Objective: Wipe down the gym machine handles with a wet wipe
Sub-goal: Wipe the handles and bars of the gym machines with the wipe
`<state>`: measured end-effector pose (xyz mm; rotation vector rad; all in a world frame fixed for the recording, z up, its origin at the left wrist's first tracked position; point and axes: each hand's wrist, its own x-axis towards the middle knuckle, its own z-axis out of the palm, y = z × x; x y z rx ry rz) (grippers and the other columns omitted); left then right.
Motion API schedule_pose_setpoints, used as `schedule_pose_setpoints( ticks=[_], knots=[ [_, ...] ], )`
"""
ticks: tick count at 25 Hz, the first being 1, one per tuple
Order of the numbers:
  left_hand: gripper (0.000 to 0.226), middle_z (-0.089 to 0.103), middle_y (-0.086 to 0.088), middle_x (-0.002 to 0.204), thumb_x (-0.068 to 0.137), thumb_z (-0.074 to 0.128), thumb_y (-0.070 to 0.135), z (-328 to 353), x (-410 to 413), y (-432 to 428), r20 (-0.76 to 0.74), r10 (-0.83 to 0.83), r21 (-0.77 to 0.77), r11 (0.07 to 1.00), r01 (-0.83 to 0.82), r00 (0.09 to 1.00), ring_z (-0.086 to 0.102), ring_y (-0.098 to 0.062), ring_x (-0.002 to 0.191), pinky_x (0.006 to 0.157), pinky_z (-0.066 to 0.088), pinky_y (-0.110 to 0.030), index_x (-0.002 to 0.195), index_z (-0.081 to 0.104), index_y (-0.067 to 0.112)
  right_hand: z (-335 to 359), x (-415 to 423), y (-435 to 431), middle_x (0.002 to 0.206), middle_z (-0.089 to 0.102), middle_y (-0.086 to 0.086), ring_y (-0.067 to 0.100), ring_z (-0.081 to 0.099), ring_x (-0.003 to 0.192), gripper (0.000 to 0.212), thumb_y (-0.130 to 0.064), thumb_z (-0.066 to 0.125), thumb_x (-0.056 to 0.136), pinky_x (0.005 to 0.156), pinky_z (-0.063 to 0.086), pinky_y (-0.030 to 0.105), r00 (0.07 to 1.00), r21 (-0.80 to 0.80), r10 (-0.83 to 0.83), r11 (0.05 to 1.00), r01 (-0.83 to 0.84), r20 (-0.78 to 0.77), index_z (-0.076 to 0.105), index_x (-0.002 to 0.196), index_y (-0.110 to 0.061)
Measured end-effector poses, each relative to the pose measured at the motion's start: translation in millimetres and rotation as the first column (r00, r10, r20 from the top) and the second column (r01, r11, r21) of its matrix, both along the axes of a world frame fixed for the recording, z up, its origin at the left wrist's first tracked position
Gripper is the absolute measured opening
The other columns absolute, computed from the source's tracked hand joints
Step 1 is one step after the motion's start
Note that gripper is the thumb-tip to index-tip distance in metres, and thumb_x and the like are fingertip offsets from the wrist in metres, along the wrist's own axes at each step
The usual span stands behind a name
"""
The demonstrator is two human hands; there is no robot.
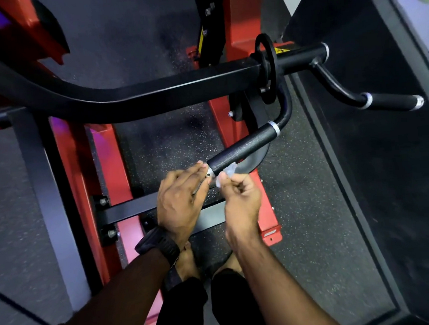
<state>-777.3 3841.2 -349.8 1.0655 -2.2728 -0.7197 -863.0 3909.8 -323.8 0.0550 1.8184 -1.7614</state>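
Observation:
A black textured handle with silver end rings slopes down from the machine's black arm toward me. My left hand, with a dark watch on its wrist, touches the handle's near end with its fingertips. My right hand pinches a small crumpled wet wipe and holds it against the underside of the handle's near end. A second black handle sticks out at the right, and neither hand touches it.
The red machine frame and a black crossbar lie under my hands on speckled rubber floor. A black weight plate sits on the arm's sleeve. A black raised platform borders the right side. My feet stand below.

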Motion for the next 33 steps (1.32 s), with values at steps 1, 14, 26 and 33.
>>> schedule_pose_setpoints(
  ticks=[1, 14, 26, 33],
  knots=[
    [0.031, 0.068, 0.007, 0.126, 0.094, 0.06, 0.034, 0, 0, 0, -0.004, -0.005, -0.002, 1.0, 0.005, 1.0, 0.054, -0.016, 0.095, 0.083, 0.053, -0.041, 0.119, 0.072, 0.021, 6, -11, 3, 0.082, 0.066, 0.009, 0.013, 0.058, 0.076, 0.006, -0.005, 0.069, 0.089, 0.074, 0.047, 0.027, 0.99, 0.056, 0.015, 0.998, -0.008, -0.141, 0.066, 0.086, -0.007],
    [0.031, 0.068, 0.007, 0.126, 0.098, 0.057, 0.036, -3, -5, 7, -0.076, 0.069, 0.0, 0.998, -0.07, 0.995, 0.059, -0.02, 0.09, 0.077, 0.053, -0.043, 0.118, 0.074, 0.019, 66, -105, -39, 0.116, 0.067, 0.003, 0.026, 0.062, 0.106, 0.036, -0.013, 0.045, 0.088, 0.103, 0.039, 0.04, -0.278, 0.962, 0.921, 0.256, -0.092, -0.272, 0.066, 0.117, -0.019],
    [0.028, 0.068, 0.006, 0.125, 0.095, 0.062, 0.031, -1, -3, 5, -0.044, 0.031, -0.033, 0.999, -0.032, 0.999, 0.058, -0.021, 0.091, 0.078, 0.053, -0.044, 0.117, 0.074, 0.019, 64, -124, -59, 0.107, 0.065, 0.002, 0.025, 0.067, 0.096, 0.017, -0.019, 0.059, 0.093, 0.084, 0.053, 0.034, -0.302, 0.976, 0.942, 0.089, -0.2, -0.148, 0.066, 0.109, -0.021],
    [0.029, 0.068, 0.006, 0.126, 0.097, 0.058, 0.033, 0, -3, 5, -0.045, 0.026, -0.018, 0.999, -0.027, 0.999, 0.06, -0.022, 0.091, 0.077, 0.053, -0.045, 0.116, 0.074, 0.019, 66, -133, -59, 0.102, 0.063, 0.0, 0.024, 0.067, 0.092, 0.017, -0.011, 0.058, 0.093, 0.077, 0.052, 0.034, -0.265, 0.99, 0.954, 0.124, -0.074, -0.139, 0.066, 0.102, -0.023]
  ],
)
